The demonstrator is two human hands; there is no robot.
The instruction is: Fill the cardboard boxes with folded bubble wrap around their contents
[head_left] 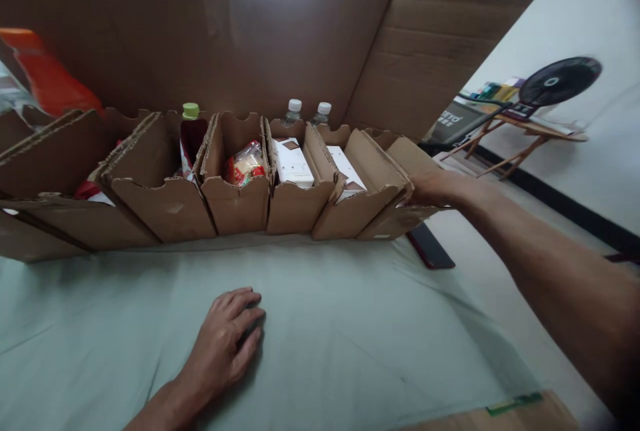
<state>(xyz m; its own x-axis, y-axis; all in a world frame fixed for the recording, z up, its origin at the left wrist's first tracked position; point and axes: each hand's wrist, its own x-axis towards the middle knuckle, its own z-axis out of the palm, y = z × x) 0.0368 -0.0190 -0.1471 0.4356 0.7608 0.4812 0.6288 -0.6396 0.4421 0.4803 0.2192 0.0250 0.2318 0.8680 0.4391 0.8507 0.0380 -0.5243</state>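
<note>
My right hand (pixel 423 187) reaches down into the rightmost cardboard bin (pixel 395 223); its fingers are hidden behind the bin's walls. On the pale green cloth (pixel 340 324), my left hand (pixel 233 331) lies palm down with its fingers stretched and nothing in them. Beside the right hand's bin stands another bin holding a white box (pixel 345 167). A second white box (pixel 293 163) sits one bin further left. Past that, a red and clear packet (pixel 247 164) rests in its own bin.
A tall cardboard panel (pixel 280 37) rises behind the bins. Two white-capped bottles (pixel 294 111) and a green-capped bottle (pixel 191 114) show above the bin edges. An orange bottle (pixel 53 74) leans at far left. A dark phone-like slab (pixel 431 247) lies at right, near a fan (pixel 560 82).
</note>
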